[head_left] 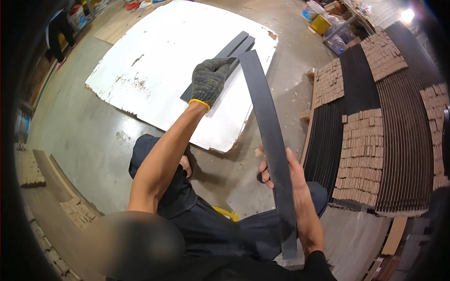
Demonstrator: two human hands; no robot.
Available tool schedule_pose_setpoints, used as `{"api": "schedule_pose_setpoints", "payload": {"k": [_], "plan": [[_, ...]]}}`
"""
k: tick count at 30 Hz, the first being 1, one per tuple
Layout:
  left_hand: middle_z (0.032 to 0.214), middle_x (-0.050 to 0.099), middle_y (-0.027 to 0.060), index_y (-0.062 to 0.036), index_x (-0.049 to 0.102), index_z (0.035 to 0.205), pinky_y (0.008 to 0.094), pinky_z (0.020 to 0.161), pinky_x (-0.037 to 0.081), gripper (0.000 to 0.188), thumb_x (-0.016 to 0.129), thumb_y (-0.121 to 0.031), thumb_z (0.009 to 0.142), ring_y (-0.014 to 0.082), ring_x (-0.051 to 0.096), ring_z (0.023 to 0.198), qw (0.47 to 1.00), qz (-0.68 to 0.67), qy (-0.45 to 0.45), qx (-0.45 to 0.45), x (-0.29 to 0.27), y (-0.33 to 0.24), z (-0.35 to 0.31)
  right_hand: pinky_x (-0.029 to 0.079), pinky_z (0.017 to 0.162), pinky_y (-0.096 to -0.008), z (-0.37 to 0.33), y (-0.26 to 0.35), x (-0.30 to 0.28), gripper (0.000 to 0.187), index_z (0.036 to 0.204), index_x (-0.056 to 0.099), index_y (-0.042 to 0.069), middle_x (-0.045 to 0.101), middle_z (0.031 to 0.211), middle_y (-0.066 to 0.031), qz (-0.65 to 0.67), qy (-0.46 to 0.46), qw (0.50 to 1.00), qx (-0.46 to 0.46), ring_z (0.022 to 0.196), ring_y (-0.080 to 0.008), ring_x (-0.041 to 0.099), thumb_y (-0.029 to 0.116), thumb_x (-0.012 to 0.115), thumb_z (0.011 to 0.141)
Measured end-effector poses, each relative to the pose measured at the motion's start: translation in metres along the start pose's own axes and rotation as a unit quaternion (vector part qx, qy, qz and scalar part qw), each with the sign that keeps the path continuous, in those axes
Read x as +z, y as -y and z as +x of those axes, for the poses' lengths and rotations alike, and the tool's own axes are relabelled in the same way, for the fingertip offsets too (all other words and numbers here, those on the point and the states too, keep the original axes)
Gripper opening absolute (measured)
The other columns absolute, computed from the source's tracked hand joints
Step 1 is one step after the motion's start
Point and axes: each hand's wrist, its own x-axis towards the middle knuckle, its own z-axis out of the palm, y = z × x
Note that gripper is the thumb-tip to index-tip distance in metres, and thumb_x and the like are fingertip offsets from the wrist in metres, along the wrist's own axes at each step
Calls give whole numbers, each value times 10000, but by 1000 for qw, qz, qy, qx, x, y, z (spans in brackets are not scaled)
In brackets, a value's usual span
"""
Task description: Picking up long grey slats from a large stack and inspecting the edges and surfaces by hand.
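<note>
My left hand [208,82] wears a dark grey knitted glove with a yellow cuff. Its fingers are curled in above two dark grey boards [236,44] lying on a large white panel [150,51]. Whatever those fingers grip is hidden. A long, flat dark grey plank [267,122] stands slanted in front of me, its far end close to the glove. Bare and wrapped around the plank's lower part, my right hand [295,171] has fingertips showing on its left side. A small black object [260,177] shows at those fingertips, too little visible to name.
Stacked dark boards with brown ends [361,154] rise on the right. Further brown-ended stacks [30,168] lie at the left. Beyond the panel's right corner stands a shelf [340,30] with a yellow container [320,24]. Another person's legs [59,33] show at the far left.
</note>
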Motion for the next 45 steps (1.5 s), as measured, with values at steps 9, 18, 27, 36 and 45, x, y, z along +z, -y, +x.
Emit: {"api": "schedule_pose_setpoints", "payload": {"k": [9,18,27,36,45], "plan": [[966,780,80,-126,820,1096,308,772,576,202,702,-135,933,176,706,818,999,14,-2,-35,-12,29,28,547,730,-342,35,-20,-35,718,1513,419,4,682,1081,-195,13,-1,998,67,876,-203,664,568,320,1079],[939,765,107,-117,817,1090,323,814,559,211,727,-116,899,219,714,874,983,175,2,61,7,34,29,551,737,-341,33,-11,-26,699,1470,444,5,605,1226,-131,-7,33,997,73,909,-194,645,572,357,1070],[906,742,125,-99,820,1016,361,775,566,155,755,-104,876,271,717,820,971,184,41,147,27,32,-3,544,611,-274,37,-16,-26,598,1358,597,39,716,1151,-98,-26,2,999,47,767,-141,652,524,374,1087],[897,725,102,-108,797,1033,373,722,572,171,737,-78,876,267,715,818,914,214,193,285,70,-4,-79,578,650,-288,51,-10,-38,604,1255,645,27,727,1082,-85,-12,-35,999,-23,757,-138,669,527,343,1100],[906,707,83,-164,767,1077,385,690,580,256,726,-111,830,273,705,805,888,191,309,280,78,-40,-146,564,827,-330,65,-10,-49,549,1218,674,40,723,1056,-99,84,-163,983,-14,910,-177,682,485,375,1103]]}}
